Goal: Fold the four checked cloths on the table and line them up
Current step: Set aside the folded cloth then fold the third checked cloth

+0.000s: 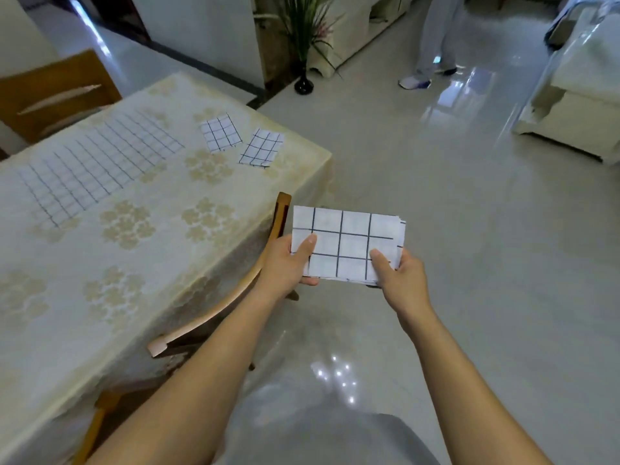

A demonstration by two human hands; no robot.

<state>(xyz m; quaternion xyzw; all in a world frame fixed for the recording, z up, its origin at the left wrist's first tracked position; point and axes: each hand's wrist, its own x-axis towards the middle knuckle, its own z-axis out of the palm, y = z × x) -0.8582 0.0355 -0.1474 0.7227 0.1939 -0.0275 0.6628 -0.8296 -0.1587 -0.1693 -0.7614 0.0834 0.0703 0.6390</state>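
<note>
Head view. Left hand (288,260) and right hand (399,273) each pinch one end of a folded checked cloth (349,243), thumbs on top, fingers under. It is held flat in the air over the floor, just off the table's (134,263) right edge, probably to square the layers before setting it down. Two folded cloths (220,133) (262,147) lie near the far right corner, close together and skewed, not yet lined up. The fourth cloth (97,162) lies spread unfolded toward the far left edge. There is bare tablecloth along the right edge for placing. A chair (214,313) is tucked in at that edge, under the left forearm, and looks like a snag risk.
</note>
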